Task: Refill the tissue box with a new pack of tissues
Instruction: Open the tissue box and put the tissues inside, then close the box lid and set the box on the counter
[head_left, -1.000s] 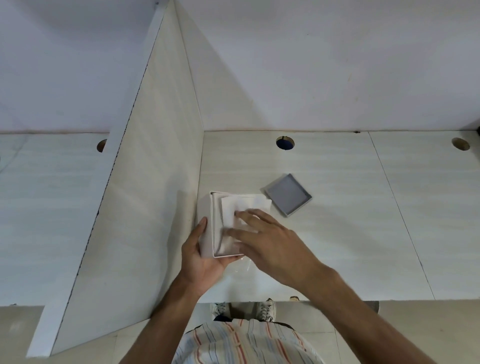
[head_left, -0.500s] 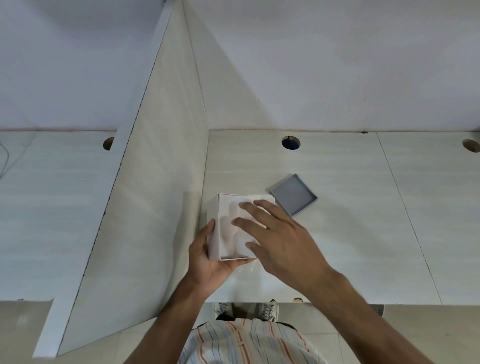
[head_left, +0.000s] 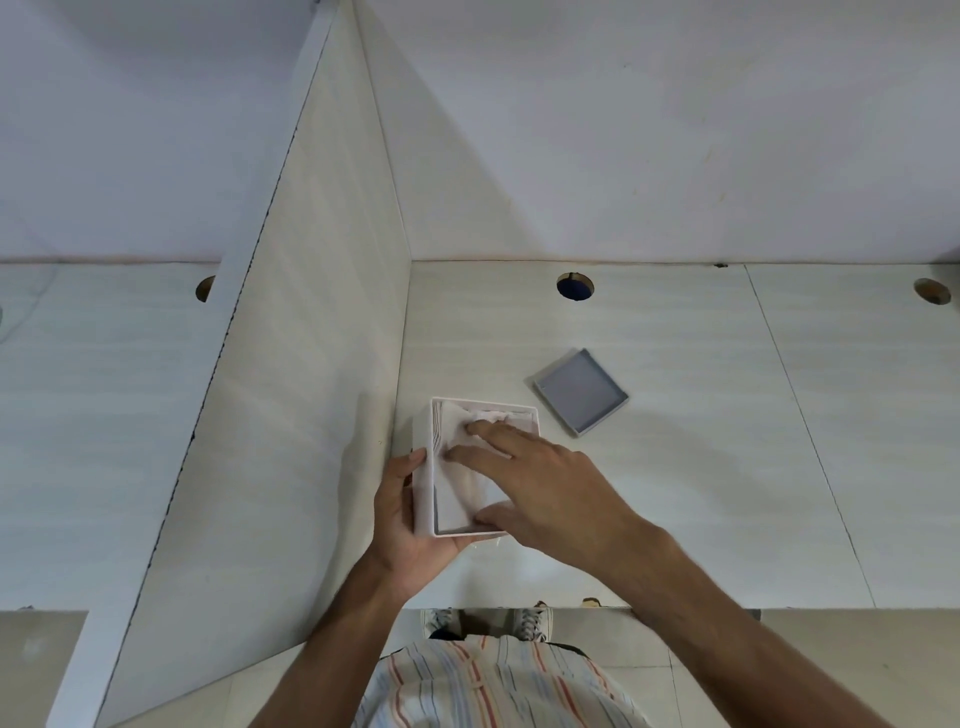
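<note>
A white open-topped tissue box stands on the desk close to the divider. White tissues fill its inside, a little crumpled at the far end. My left hand grips the box from its left and near sides. My right hand lies flat over the opening, fingers spread and pressing down on the tissues. The grey lid of the box lies upside down on the desk to the right, beyond the box.
A tall white divider panel rises directly left of the box. The pale desk has round cable holes along the back wall. A clear plastic wrapper peeks out under the box's near edge.
The tissues have gone down from sticking out over the rim to lying inside the box. My right hand has flattened onto them. My left hand keeps its hold.
</note>
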